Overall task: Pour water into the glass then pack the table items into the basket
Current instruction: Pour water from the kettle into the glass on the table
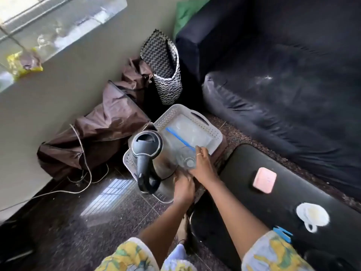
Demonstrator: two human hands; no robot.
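In the white basket (214, 132) the kettle (146, 145) already stands, my right grip (201, 163) curled round the glass (186, 160) beside it. My left grip (183, 186), by the kettle's base, I cannot read. A pink block (264, 179), a white cup (312, 215) and a blue clip (282, 233) on the worktop (234, 192) are left to pack.

dark speckled floor (58, 222) w/ window glare — pale wall (78, 65), navy sofa (283, 75) on rt.
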